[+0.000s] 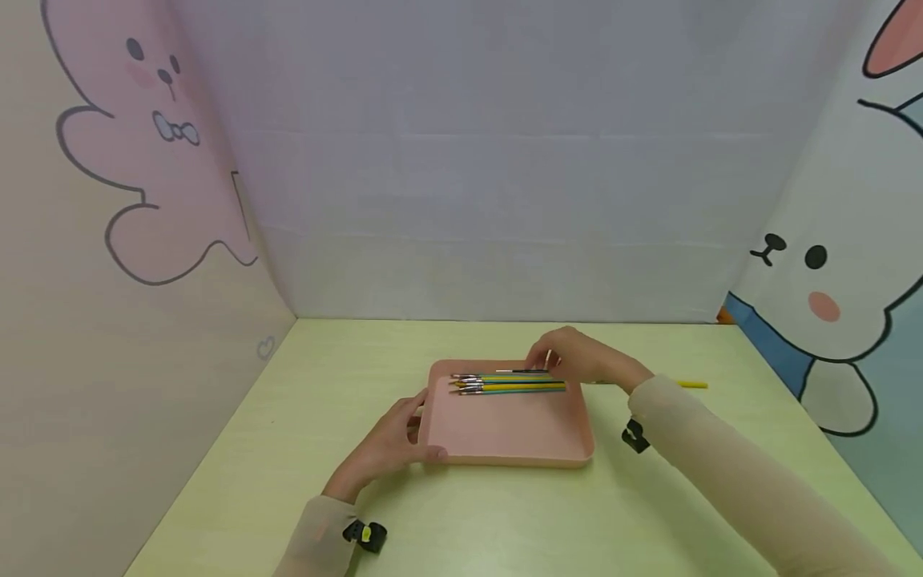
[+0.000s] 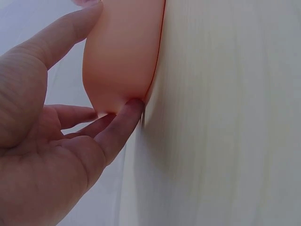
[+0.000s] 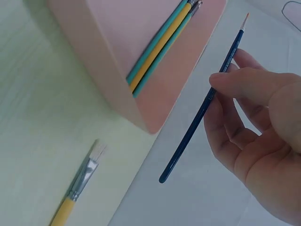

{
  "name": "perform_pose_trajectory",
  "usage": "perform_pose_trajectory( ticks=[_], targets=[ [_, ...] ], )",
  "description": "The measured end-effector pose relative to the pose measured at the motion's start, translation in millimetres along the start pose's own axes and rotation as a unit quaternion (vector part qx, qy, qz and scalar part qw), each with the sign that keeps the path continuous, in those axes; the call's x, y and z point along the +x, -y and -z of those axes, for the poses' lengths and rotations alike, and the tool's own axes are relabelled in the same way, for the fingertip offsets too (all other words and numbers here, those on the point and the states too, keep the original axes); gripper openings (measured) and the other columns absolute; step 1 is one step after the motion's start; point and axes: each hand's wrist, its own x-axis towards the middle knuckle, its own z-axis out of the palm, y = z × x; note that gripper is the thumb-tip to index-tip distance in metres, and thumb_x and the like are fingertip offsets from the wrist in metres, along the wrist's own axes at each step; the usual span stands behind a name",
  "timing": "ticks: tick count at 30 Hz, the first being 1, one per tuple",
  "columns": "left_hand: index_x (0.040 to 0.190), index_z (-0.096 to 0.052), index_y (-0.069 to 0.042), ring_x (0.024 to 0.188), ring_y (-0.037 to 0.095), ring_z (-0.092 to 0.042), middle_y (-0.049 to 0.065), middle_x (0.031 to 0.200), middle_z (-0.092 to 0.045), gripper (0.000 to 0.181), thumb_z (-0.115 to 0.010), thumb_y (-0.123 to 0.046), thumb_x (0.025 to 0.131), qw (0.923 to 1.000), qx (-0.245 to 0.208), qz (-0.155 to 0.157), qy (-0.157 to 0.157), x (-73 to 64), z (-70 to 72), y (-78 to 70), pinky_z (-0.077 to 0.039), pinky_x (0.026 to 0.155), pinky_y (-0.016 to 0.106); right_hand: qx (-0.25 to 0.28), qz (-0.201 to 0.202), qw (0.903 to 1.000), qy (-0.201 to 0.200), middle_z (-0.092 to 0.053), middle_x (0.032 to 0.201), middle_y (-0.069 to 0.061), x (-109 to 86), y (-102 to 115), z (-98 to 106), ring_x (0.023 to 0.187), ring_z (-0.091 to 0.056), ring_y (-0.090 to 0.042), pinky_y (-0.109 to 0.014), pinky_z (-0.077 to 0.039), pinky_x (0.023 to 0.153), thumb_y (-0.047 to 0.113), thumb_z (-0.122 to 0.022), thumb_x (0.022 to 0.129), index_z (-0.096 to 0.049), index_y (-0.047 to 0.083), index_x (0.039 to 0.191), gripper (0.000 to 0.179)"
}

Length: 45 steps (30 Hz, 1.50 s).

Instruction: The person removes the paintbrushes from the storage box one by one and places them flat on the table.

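A pink rectangular tray (image 1: 505, 434) lies on the table, with several paintbrushes (image 1: 515, 385) side by side near its far edge. My left hand (image 1: 389, 439) grips the tray's left side, its thumb near the front corner and its fingers against the side wall. Between thumb and fingers my right hand (image 1: 580, 357) pinches a thin dark-blue paintbrush (image 3: 190, 129) with a fine orange-brown tip. That brush is held above the tray's far right part. In the right wrist view, teal and yellow brush handles (image 3: 157, 49) show inside the tray.
To the right of the tray lies a yellow-handled paintbrush (image 3: 66, 209) with flat pale bristles, partly hidden by the right forearm in the head view. Walls with cartoon animals stand left and right, and a plain back wall (image 1: 505, 280) borders the table (image 1: 346, 361).
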Motion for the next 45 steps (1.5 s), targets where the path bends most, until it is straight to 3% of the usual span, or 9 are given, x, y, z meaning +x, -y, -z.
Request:
perform_pose_trajectory(
  ticks=[7, 22, 32, 45],
  targets=[
    [0.169, -0.031, -0.016, 0.135, 0.034, -0.059, 0.015, 0.156, -0.046, 0.114, -0.098, -0.030, 0.078, 1.0000, -0.008, -0.002, -0.002, -0.9, 1.5, 1.3, -0.052, 0.112, 0.051, -0.021, 0.006, 0.9997, -0.015, -0.075, 0.108, -0.003, -22.8, -24.8, 17.0, 0.093, -0.071, -0.019, -0.032, -0.063, 0.082, -0.016, -0.067, 0.092, -0.079, 0.006, 0.114, 0.033],
    [0.169, -0.031, -0.018, 0.137, 0.035, -0.058, 0.015, 0.156, -0.045, 0.113, -0.098, -0.032, 0.078, 1.0000, -0.003, -0.003, 0.000, 0.4, 1.8, 2.4, -0.052, 0.112, 0.051, -0.038, -0.040, 0.9978, -0.036, -0.074, 0.109, -0.003, -84.0, -76.5, 30.8, 0.091, -0.073, -0.021, -0.031, -0.063, 0.078, -0.017, -0.066, 0.091, -0.078, 0.007, 0.114, 0.035],
    [0.169, -0.031, -0.017, 0.138, 0.034, -0.058, 0.014, 0.155, -0.045, 0.113, -0.097, -0.030, 0.079, 0.9999, -0.015, -0.007, 0.004, 1.3, 2.3, 3.4, -0.052, 0.113, 0.048, -0.042, -0.046, 0.9974, -0.036, -0.075, 0.108, -0.003, -105.6, -95.2, 28.7, 0.090, -0.072, -0.019, -0.032, -0.064, 0.078, -0.014, -0.072, 0.091, -0.079, 0.007, 0.115, 0.033],
    [0.169, -0.030, -0.018, 0.138, 0.034, -0.057, 0.013, 0.157, -0.044, 0.114, -0.097, -0.034, 0.079, 1.0000, -0.005, -0.002, 0.005, 1.3, 1.1, 4.1, -0.051, 0.114, 0.050, -0.058, -0.036, 0.9963, -0.053, -0.075, 0.103, -0.004, -117.8, -125.2, 11.5, 0.087, -0.072, -0.019, -0.035, -0.064, 0.076, -0.016, -0.073, 0.089, -0.080, 0.006, 0.111, 0.032]
  ],
)
